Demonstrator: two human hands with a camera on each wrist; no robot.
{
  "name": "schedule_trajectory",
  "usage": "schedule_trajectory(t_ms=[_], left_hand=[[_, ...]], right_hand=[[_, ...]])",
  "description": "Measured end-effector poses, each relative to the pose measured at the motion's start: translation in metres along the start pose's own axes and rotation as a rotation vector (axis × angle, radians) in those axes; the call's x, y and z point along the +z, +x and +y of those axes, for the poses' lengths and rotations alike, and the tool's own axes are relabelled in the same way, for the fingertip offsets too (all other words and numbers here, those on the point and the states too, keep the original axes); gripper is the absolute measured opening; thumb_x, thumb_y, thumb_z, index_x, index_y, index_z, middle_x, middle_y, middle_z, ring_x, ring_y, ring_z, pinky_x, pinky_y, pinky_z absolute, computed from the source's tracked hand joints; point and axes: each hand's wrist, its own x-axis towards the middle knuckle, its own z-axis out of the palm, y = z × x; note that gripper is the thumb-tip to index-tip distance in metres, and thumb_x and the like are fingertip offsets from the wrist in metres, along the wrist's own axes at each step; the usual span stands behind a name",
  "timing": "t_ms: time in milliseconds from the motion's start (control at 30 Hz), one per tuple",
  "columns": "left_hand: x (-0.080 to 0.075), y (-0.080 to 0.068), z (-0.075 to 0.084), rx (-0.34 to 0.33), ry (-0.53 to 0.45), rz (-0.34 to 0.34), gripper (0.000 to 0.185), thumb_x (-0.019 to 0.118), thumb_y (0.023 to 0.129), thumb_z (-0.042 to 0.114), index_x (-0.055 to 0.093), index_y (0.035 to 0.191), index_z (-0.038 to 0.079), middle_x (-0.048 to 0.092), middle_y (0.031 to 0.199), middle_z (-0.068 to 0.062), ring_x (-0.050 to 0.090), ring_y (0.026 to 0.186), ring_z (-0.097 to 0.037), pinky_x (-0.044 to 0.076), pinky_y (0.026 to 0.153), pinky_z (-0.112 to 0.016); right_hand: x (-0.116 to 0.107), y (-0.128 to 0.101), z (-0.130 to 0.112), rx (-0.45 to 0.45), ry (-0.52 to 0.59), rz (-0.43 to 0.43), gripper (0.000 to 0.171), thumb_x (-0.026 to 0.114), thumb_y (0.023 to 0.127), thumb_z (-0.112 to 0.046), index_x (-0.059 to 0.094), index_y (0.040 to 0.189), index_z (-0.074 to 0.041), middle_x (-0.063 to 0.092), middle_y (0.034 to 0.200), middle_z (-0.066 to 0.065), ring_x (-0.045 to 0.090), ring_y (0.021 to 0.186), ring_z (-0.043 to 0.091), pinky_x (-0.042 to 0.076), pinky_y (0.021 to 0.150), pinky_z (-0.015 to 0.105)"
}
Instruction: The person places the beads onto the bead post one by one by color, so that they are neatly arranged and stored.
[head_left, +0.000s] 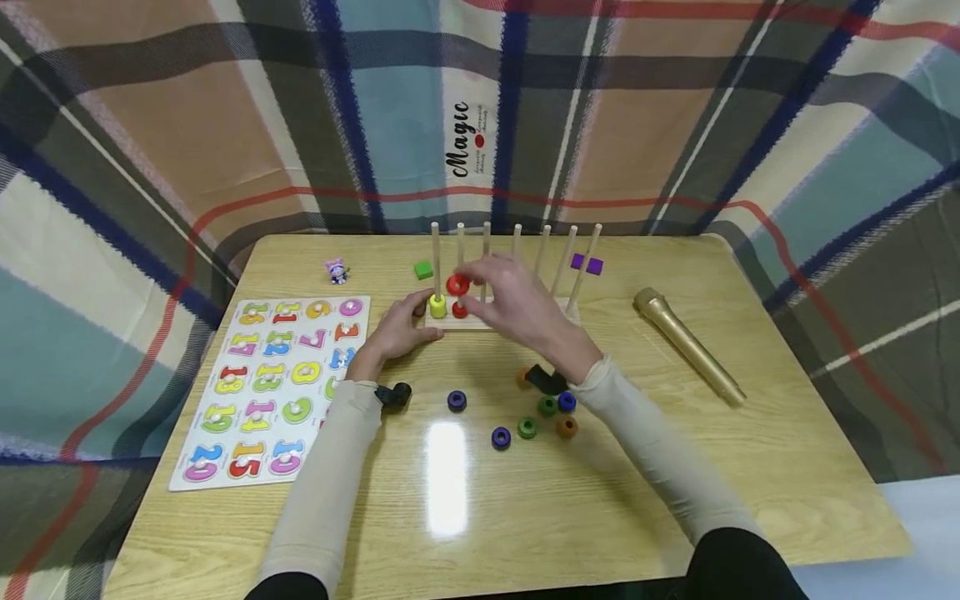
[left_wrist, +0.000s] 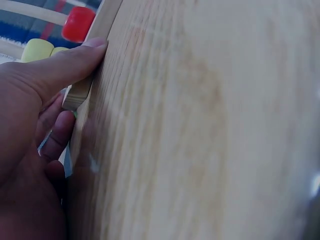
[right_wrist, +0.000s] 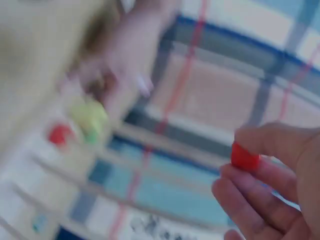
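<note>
Far left on the wooden table [head_left: 675, 500]: a number puzzle board [head_left: 273, 387], flat, with a small purple figurine [head_left: 337, 271] behind it. Next, the left hand [head_left: 397, 333], thumb and curled fingers clamped on the near-left corner of the wooden peg base [left_wrist: 80, 92], as seen in the left wrist view. On that base, a row of upright pegs [head_left: 435, 258]; a yellow ring [head_left: 438, 306] at the foot of the leftmost peg, a red ring at the bottom of the second peg [head_left: 459, 311]. Just above it, a second red ring [head_left: 457, 286], pinched between thumb and fingertips of the right hand [head_left: 517, 308], right at the second peg; threaded on or just beside, cannot tell. Green block [head_left: 423, 269] behind the base on the left, purple block [head_left: 587, 264] behind on the right. Nearer the body, loose rings [head_left: 527, 427] in blue, green and orange, scattered between the forearms. Far right, a gold microphone [head_left: 690, 346], lying diagonally, well apart from the rest.
</note>
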Motion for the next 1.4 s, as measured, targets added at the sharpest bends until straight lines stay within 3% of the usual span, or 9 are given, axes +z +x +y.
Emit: schedule_trajectory(t_ms=[100, 267, 433, 667, 800, 967, 1133, 1267, 1400], left_hand=[[0.001, -0.002, -0.003, -0.013, -0.007, -0.015, 0.087, 0.081, 0.097, 0.02, 0.033, 0.169, 0.012, 0.051, 0.151, -0.026, 0.046, 0.144, -0.041, 0.033, 0.124, -0.059], [0.0, -0.001, -0.004, -0.001, -0.013, -0.006, 0.087, 0.081, 0.097, 0.019, 0.033, 0.169, 0.01, 0.053, 0.145, -0.025, 0.047, 0.135, -0.038, 0.035, 0.122, -0.06], [0.0, 0.003, 0.0, 0.003, -0.015, 0.002, 0.087, 0.082, 0.097, 0.021, 0.034, 0.169, 0.013, 0.052, 0.148, -0.024, 0.046, 0.141, -0.038, 0.033, 0.124, -0.059], [0.001, 0.005, 0.002, 0.021, 0.018, -0.001, 0.086, 0.082, 0.096, 0.02, 0.036, 0.168, 0.011, 0.053, 0.129, -0.019, 0.046, 0.117, -0.033, 0.04, 0.113, -0.055], [0.001, 0.005, 0.001, 0.011, 0.039, -0.004, 0.085, 0.083, 0.096, 0.021, 0.038, 0.167, 0.013, 0.052, 0.126, -0.017, 0.045, 0.115, -0.033, 0.04, 0.111, -0.055], [0.0, 0.004, 0.0, 0.008, 0.039, -0.009, 0.086, 0.083, 0.096, 0.023, 0.037, 0.167, 0.014, 0.055, 0.142, -0.021, 0.048, 0.132, -0.038, 0.035, 0.12, -0.059], [-0.002, 0.003, 0.0, 0.017, 0.036, -0.001, 0.087, 0.083, 0.095, 0.022, 0.037, 0.167, 0.012, 0.054, 0.151, -0.026, 0.047, 0.143, -0.043, 0.032, 0.124, -0.061], [-0.003, 0.003, 0.0, 0.013, 0.042, 0.007, 0.086, 0.082, 0.096, 0.023, 0.036, 0.168, 0.013, 0.054, 0.151, -0.025, 0.044, 0.145, -0.044, 0.029, 0.124, -0.062], [-0.002, 0.002, -0.001, -0.012, 0.033, 0.004, 0.087, 0.081, 0.097, 0.024, 0.034, 0.169, 0.015, 0.052, 0.152, -0.024, 0.041, 0.146, -0.044, 0.029, 0.124, -0.062]], right_hand=[[-0.018, 0.021, 0.006, 0.075, -0.019, 0.11, 0.034, 0.077, 0.099, -0.013, 0.074, 0.131, -0.003, 0.076, 0.118, 0.011, 0.072, 0.097, 0.025, 0.059, 0.082, 0.038], [-0.026, 0.044, 0.008, 0.137, -0.104, 0.155, 0.032, 0.073, 0.102, -0.019, 0.074, 0.13, -0.005, 0.073, 0.109, 0.01, 0.069, 0.084, 0.024, 0.057, 0.071, 0.034], [-0.026, 0.054, 0.007, 0.22, -0.18, 0.108, 0.036, 0.07, 0.105, -0.029, 0.071, 0.135, -0.01, 0.068, 0.084, 0.003, 0.059, 0.065, 0.019, 0.043, 0.053, 0.032], [-0.023, 0.052, 0.008, 0.312, -0.188, 0.009, 0.047, 0.067, 0.106, -0.038, 0.066, 0.144, -0.01, 0.058, 0.064, 0.003, 0.049, 0.051, 0.017, 0.031, 0.047, 0.028], [-0.019, 0.043, 0.009, 0.295, -0.141, 0.052, 0.052, 0.066, 0.107, -0.038, 0.062, 0.15, -0.011, 0.065, 0.067, 0.001, 0.054, 0.051, 0.015, 0.035, 0.048, 0.029], [-0.008, 0.017, 0.007, 0.149, -0.1, 0.143, 0.039, 0.067, 0.106, -0.028, 0.066, 0.14, -0.007, 0.069, 0.072, 0.002, 0.054, 0.051, 0.016, 0.039, 0.048, 0.029], [0.023, -0.019, -0.001, 0.051, -0.086, -0.083, 0.029, 0.073, 0.102, -0.027, 0.075, 0.123, -0.007, 0.073, 0.085, 0.002, 0.058, 0.06, 0.011, 0.044, 0.052, 0.024], [0.054, -0.045, -0.006, 0.05, -0.105, -0.366, 0.039, 0.077, 0.1, -0.035, 0.074, 0.129, -0.01, 0.074, 0.104, 0.003, 0.065, 0.073, 0.012, 0.053, 0.061, 0.028], [0.077, -0.061, -0.007, 0.024, -0.142, -0.514, 0.044, 0.079, 0.098, -0.04, 0.072, 0.132, -0.014, 0.07, 0.11, 0.003, 0.06, 0.073, 0.01, 0.055, 0.063, 0.031]])
